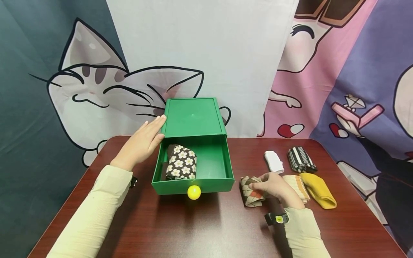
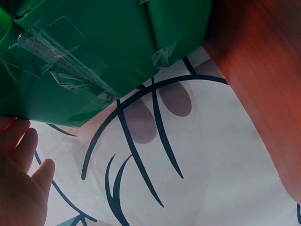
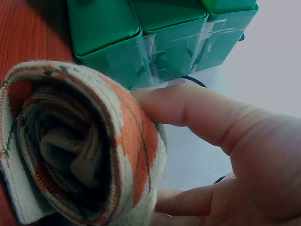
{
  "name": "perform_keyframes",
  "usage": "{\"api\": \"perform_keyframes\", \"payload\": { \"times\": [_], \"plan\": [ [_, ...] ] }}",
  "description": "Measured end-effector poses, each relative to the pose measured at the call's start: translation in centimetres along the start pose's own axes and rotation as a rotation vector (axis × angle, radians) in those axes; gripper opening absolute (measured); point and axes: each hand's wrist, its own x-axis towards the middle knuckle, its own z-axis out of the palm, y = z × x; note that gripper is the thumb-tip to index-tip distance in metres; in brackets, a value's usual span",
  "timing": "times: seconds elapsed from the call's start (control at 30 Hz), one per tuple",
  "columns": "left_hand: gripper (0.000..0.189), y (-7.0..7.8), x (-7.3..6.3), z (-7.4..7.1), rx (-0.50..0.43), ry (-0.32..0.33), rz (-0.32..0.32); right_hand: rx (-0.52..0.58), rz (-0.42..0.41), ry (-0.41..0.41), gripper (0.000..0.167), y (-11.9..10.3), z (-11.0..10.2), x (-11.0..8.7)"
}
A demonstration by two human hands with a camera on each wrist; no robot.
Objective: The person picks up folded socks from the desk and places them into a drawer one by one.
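One argyle roll (image 1: 251, 195) pinched in right hand (image 1: 278, 187); left hand (image 1: 140, 146) well apart.

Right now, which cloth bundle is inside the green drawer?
The white-flowered dark bundle, at the left of the green drawer; the checked bundle in your right hand and the four farther right are outside.

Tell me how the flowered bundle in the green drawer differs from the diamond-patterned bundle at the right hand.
The flowered bundle is dark with pale blossoms; the diamond-patterned bundle mixes beige, brown and orange. The flowered bundle lies inside the green drawer; the diamond-patterned bundle is outside it, pinched by the right hand. Both are patterned cloth, bundled up.
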Motion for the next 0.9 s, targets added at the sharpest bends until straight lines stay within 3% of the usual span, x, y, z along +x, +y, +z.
{"api": "perform_keyframes", "payload": {
  "times": [0.23, 0.6, 0.9],
  "plan": [
    [0.062, 0.0, -0.1, 0.0, -0.003, 0.001, 0.004, 0.015, -0.011, 0.023, 0.034, 0.4, 0.3, 0.3],
    [0.063, 0.0, 0.0, 0.0, -0.006, 0.000, 0.006, 0.237, -0.008, 0.039, 0.039, 0.3, 0.0, 0.5],
    [0.063, 0.1, 0.1, -0.1, 0.002, -0.004, 0.002, 0.346, -0.035, 0.051, 0.048, -1.0, -0.7, -0.2]
  ]
}}
